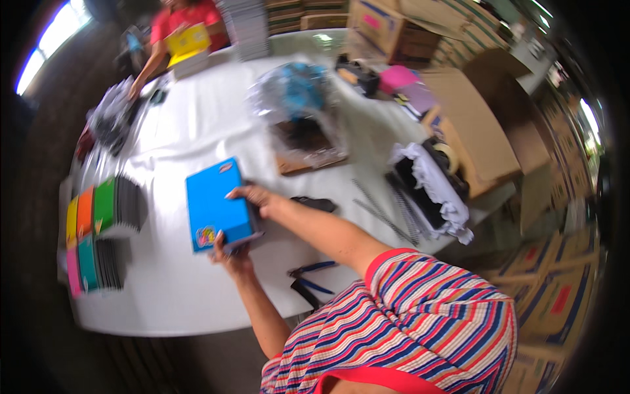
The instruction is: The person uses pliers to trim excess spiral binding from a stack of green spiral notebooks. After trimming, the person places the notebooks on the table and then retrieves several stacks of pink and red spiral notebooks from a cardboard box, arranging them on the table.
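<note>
A thick stack of blue-covered notebooks (214, 200) is between my hands over the white table. My left hand (234, 257) grips its near lower corner, thumb on the cover. My right hand (254, 197) is closed around its right side, with the thumb side over the top cover. To the right of the stack lies a small black object (315, 203), partly hidden by my right forearm. Blue-handled pliers (314, 269) rest close to my body, between my forearms.
Coloured notebooks (98, 210) stand in rows at the left. Clear plastic bags (289, 92) lie across the table. Black spiral wires (384, 218), a white-lined black bin (426, 187) and an open carton (472, 125) are at the right. A co-worker (187, 26) handles a yellow notebook opposite.
</note>
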Tool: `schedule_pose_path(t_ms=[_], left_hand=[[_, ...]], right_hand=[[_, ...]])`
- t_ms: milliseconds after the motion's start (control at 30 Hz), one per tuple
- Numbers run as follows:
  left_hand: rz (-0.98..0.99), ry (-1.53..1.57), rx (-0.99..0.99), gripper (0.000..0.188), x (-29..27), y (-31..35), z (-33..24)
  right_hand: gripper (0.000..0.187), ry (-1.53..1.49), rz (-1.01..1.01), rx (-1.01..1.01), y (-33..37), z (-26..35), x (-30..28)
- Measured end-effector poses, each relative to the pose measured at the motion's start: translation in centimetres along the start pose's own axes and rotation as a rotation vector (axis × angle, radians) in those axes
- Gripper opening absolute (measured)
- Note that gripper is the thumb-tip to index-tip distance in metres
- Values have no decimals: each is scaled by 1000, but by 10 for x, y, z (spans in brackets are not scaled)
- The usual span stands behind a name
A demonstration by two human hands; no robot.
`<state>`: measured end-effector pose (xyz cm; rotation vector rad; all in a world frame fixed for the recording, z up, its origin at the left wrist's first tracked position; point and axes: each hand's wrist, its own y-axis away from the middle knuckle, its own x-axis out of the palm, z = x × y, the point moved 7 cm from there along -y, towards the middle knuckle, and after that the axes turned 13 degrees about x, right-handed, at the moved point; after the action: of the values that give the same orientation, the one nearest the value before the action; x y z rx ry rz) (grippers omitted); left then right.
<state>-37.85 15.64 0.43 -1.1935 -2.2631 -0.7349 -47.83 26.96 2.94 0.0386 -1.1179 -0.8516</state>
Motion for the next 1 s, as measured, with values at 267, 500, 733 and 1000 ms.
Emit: schedule_pose_path(t_ms=[267,500,733,1000], left_hand=[[-15,-186,-122,73,9,17,-3],[347,-767,736,51,-14,-4,-21],[599,-465,878,69,219,176,-41],[1693,-196,760,47,531,432,68]], right_hand=[[75,185,-58,-205,177,40,32],[41,382,-313,-791,476,56,7],[35,769,-1368,-1348,738,59,-14],[107,1495,-1859,-220,794,61,-157]])
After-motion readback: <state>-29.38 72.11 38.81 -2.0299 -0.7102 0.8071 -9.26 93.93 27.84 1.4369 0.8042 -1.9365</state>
